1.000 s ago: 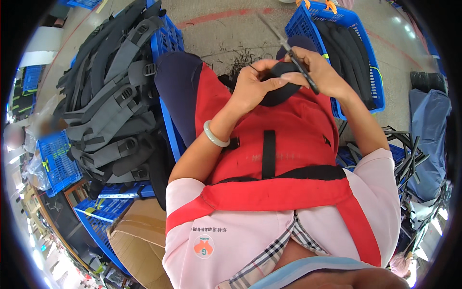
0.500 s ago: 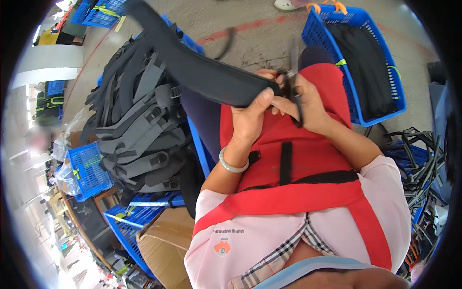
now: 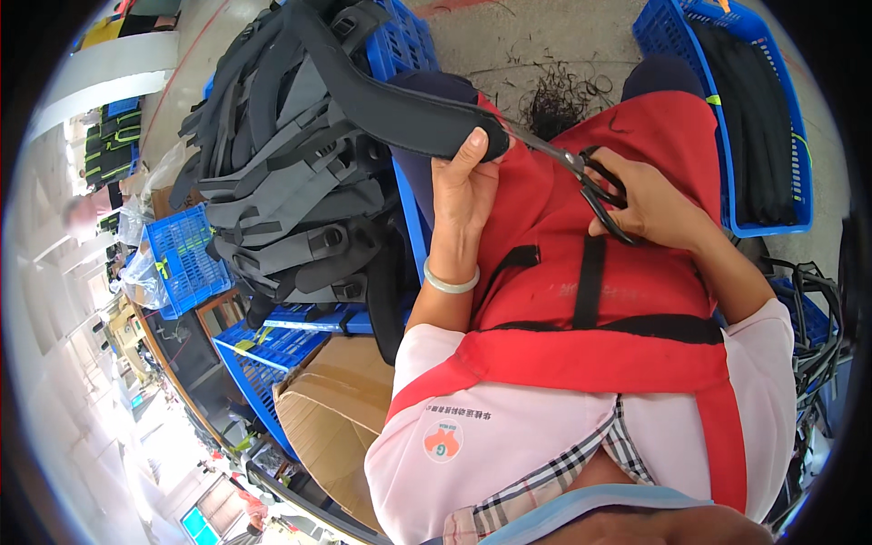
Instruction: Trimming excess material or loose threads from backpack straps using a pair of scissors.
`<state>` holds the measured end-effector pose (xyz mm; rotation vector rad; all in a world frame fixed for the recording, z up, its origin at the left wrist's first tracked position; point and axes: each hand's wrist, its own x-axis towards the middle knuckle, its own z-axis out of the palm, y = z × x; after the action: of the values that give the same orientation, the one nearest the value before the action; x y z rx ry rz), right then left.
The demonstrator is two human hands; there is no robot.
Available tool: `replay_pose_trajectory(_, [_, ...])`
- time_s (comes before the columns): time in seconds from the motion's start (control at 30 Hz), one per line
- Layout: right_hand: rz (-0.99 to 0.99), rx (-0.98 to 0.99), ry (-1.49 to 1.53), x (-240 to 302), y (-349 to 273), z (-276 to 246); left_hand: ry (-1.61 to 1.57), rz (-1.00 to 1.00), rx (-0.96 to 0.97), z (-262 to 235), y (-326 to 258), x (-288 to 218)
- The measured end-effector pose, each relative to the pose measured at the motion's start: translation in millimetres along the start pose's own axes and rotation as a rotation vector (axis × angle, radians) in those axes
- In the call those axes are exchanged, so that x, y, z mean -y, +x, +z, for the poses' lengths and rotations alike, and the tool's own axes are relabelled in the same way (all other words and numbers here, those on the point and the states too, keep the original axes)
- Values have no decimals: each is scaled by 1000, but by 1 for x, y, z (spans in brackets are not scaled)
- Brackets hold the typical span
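My left hand (image 3: 465, 186) grips the near end of a long, curved black padded strap (image 3: 400, 109), thumb on top. The strap runs up and left over a heap of grey and black straps. My right hand (image 3: 656, 204) holds black-handled scissors (image 3: 574, 162), its fingers in the handle loops. The blades point left toward the strap's held end, and their tips reach close to my left fingers. Whether the blades touch the strap edge, I cannot tell. A red apron (image 3: 599, 363) covers my lap beneath both hands.
The strap heap (image 3: 291, 195) piles over a blue crate on the left. Right of my knee stands a blue crate (image 3: 734, 173) holding black strips. Dark trimmings (image 3: 554, 100) litter the floor ahead. A cardboard box (image 3: 331, 409) and another blue crate (image 3: 186, 263) lie left.
My hands have moved apart, the right one drawing off to the right. The scissors have swung from upright to pointing left. The strap's far end has come down over the heap, and the view has shifted.
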<state>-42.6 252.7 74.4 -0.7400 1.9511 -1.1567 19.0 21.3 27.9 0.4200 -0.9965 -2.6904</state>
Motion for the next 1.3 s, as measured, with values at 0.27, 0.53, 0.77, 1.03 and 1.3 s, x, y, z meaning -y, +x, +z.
replay_pose_trajectory(0.27, [122, 51, 14, -8, 6, 4, 40, -15, -41, -3, -3, 8])
replay_pose_trajectory(0.53, [-3, 1, -156, -4, 22, 4, 105, -40, -44, -5, -8, 14])
replay_pose_trajectory(0.77, [73, 71, -98, -8, 28, 1, 50, -31, -55, -9, -9, 12])
replay_pose_trajectory(1.03, [193, 132, -12, -4, 29, -5, 61, -47, -33, -11, -12, 11])
replay_pose_trajectory(1.3, [50, 84, -158, -17, 35, -3, 33, -65, -101, -10, -14, 11])
